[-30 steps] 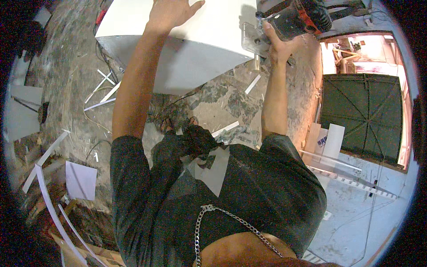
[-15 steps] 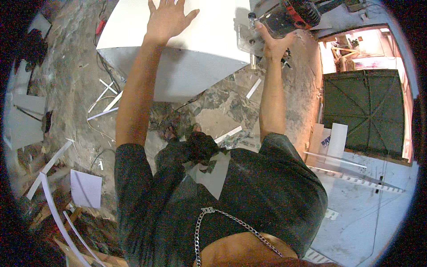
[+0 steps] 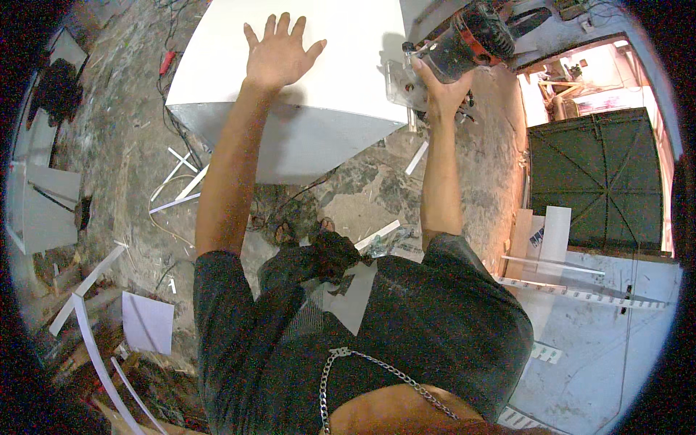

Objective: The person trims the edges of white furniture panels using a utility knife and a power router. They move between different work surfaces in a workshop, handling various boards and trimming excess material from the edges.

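Observation:
My left hand (image 3: 279, 56) lies flat with spread fingers on the white top of a large box-like piece (image 3: 348, 54), whose grey side faces me. At that top's right edge, my right hand (image 3: 446, 90) is closed round the lower part of a trim router (image 3: 464, 47). The router has a dark body, a red ring and a clear base plate (image 3: 403, 85), which overlaps the edge of the white top. My right thumb shows along the tool's near side; the other fingers are mostly hidden behind it. Its bit cannot be made out.
Thin white strips (image 3: 174, 174) and cables (image 3: 168, 109) lie on the stained floor, near a red connector (image 3: 167, 62). Long white strips (image 3: 98, 348) and a pale panel (image 3: 148, 322) are at lower left. A dark metal door (image 3: 602, 181) and leaning boards (image 3: 554, 235) stand right.
The view has shifted, so the white piece, both hands and the router sit lower in the picture. My left hand stays flat and my right keeps its hold on the router.

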`<state>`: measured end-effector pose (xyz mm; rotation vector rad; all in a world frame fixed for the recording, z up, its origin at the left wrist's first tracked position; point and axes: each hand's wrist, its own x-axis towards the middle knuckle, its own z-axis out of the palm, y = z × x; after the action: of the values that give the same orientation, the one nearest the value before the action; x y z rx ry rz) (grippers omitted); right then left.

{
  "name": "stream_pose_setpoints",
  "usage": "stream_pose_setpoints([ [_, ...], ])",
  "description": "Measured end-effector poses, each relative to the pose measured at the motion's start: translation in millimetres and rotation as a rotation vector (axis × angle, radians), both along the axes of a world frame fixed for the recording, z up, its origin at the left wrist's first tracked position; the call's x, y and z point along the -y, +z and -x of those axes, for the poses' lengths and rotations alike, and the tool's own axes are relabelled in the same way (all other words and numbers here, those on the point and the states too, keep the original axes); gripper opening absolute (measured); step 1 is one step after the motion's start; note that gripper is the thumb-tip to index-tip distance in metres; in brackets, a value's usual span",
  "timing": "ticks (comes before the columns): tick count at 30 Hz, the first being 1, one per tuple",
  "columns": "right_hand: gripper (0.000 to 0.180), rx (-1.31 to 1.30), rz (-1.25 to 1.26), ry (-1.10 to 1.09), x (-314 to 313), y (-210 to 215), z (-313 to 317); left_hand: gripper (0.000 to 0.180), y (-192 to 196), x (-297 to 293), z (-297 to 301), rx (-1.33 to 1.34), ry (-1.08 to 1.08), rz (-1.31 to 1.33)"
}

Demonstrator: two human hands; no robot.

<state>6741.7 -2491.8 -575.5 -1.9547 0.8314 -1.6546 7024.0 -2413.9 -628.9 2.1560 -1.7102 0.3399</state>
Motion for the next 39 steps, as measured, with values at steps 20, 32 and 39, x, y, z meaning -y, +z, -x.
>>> stream_pose_setpoints([
  [20,0.069,0.062,0.071,-0.093,34.3,-5.1,-22.6,0.082,2.6,-2.0,6.3,0.023,0.042,-0.089],
  [32,0.089,0.047,0.029,-0.011,59.7,11.7,-44.9,0.073,-8.0,3.7,-2.4,0.069,-0.029,0.208],
  [39,0.078,-0.021,0.085,-0.059,100.4,11.3,-48.5,0.073,8.5,-0.9,1.2,0.021,-0.037,0.139],
])
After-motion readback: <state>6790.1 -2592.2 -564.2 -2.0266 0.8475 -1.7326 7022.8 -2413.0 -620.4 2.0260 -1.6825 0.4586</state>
